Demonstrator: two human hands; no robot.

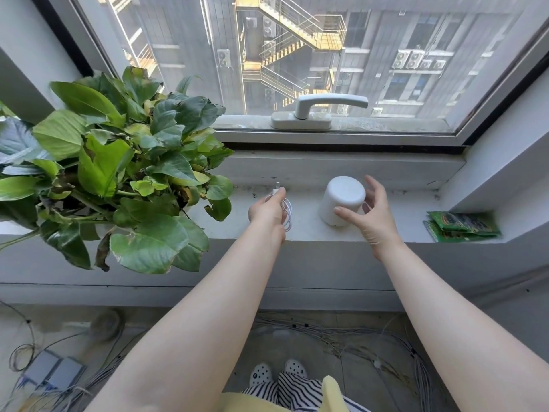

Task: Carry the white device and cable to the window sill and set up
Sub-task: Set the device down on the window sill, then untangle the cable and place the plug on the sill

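Note:
The white device, a rounded cylinder, stands upright on the grey window sill, right of centre. My right hand curves around its right side with fingers spread; the thumb rests near its lower front, the fingers stay just off its wall. My left hand hovers over the sill to the device's left, closed on a coiled white cable. The cable's plug sticks up past my fingertips.
A large leafy potted plant fills the sill's left end, close to my left hand. Green packets lie at the sill's right end. A window handle sits on the frame behind. Loose wires cover the floor below.

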